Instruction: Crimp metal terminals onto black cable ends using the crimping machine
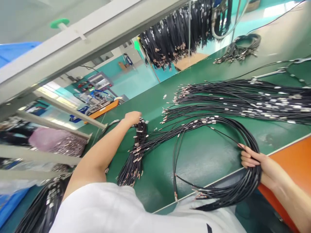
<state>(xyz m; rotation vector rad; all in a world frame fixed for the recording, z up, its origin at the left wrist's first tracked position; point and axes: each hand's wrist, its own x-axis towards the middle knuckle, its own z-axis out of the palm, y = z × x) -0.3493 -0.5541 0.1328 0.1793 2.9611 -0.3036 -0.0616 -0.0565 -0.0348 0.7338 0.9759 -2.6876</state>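
Observation:
A thick bundle of black cables [247, 181] bends round in a wide loop at the right, over the table's front edge. My right hand [252, 158] is wrapped round it. The loop's far part runs left, and its cable ends lie across a second, tied bundle of cables [139, 137] with copper-coloured tips. At the top of that tied bundle is my left hand [133, 118], its fingers curled closed. What those fingers hold, if anything, is hidden behind the hand. A pair of thin cables [174, 161] hangs apart from the loop.
Long straight cables [243, 97] with white labels lie across the green table [206, 145]. A coil of cables [243, 48] and wrenches [269, 73] are farther back. More cables [175, 32] hang beyond the table. A white frame beam [80, 38] crosses above; shelving stands left.

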